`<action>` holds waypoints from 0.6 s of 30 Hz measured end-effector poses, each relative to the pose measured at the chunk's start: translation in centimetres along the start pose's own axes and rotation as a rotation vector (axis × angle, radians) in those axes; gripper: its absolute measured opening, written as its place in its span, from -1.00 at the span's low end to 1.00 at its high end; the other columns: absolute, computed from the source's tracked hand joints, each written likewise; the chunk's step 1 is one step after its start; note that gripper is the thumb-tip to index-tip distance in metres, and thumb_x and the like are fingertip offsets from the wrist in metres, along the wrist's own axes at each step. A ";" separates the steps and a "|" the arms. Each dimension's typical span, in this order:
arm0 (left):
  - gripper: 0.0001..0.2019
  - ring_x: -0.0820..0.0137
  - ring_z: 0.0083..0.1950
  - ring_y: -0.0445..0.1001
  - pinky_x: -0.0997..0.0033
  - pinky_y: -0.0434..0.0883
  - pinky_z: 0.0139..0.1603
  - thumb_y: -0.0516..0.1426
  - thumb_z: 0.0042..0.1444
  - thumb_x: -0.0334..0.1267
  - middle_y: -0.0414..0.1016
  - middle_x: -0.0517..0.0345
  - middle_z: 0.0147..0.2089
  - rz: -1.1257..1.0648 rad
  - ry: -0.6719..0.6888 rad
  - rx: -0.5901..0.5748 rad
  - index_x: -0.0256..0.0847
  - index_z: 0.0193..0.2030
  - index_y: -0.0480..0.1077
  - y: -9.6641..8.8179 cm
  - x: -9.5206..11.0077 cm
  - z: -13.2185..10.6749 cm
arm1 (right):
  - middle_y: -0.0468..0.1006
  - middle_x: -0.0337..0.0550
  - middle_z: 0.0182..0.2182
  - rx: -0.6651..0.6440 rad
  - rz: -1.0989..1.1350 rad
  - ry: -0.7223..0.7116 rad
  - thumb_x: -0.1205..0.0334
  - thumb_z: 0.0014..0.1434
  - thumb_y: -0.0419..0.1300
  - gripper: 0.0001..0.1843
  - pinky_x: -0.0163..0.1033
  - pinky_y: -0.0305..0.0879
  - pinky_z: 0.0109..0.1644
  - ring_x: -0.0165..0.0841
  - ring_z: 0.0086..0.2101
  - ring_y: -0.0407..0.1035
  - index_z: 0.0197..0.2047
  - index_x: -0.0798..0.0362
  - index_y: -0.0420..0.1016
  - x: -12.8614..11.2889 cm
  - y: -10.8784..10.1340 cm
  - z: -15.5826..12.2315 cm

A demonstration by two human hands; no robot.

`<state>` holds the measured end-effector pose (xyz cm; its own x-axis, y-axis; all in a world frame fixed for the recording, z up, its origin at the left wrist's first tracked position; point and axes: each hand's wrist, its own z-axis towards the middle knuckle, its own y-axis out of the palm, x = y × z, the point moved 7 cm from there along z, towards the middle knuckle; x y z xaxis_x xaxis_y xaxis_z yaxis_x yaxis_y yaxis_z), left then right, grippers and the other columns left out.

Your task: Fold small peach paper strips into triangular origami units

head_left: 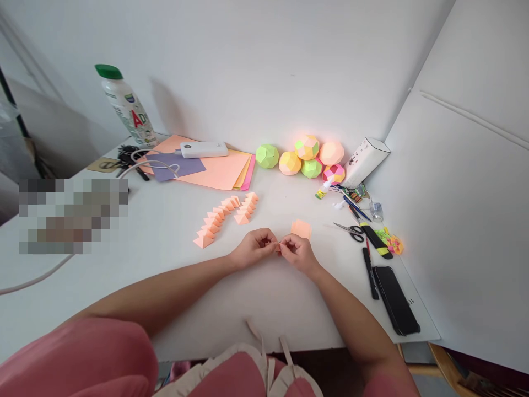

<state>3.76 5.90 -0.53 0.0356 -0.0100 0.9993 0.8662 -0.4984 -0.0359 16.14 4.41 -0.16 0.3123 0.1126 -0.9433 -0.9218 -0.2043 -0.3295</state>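
My left hand [255, 248] and my right hand [301, 253] meet over the middle of the table. Both pinch a small piece of orange paper [278, 248], mostly covered by my fingers, so its folds cannot be made out. Just beyond my right hand lies a stack of orange paper squares [301, 228]. Past my left hand, folded orange paper pieces stand in two rows, a longer row [212, 221] and a shorter row [247, 208], tucked closely one behind another.
Several faceted paper balls [267, 156] line the wall. Coloured sheets [223, 170] lie under a white power bank [204, 149], near a bottle [128, 105]. To the right are scissors [354, 234], a glue bottle [322, 191], a utility knife [376, 240] and a black phone [395, 300].
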 end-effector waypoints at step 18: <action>-0.64 0.44 -0.40 0.37 0.45 0.33 -0.34 0.00 0.11 0.01 0.46 0.14 -0.44 -0.005 -0.066 -0.014 -0.25 -0.42 0.40 -0.5 0.0 0.2 | 0.52 -0.09 -0.31 0.286 -0.270 -0.482 0.34 0.11 0.10 -0.92 -0.28 0.38 -0.40 -0.35 -0.34 0.43 -0.39 0.04 0.39 -2.5 -1.9 -0.7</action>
<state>3.47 6.32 -0.51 0.0646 0.0491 0.9967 0.8594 -0.5104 -0.0306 17.27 3.88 2.80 0.4660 0.5637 -0.6820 -0.8705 0.1541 -0.4674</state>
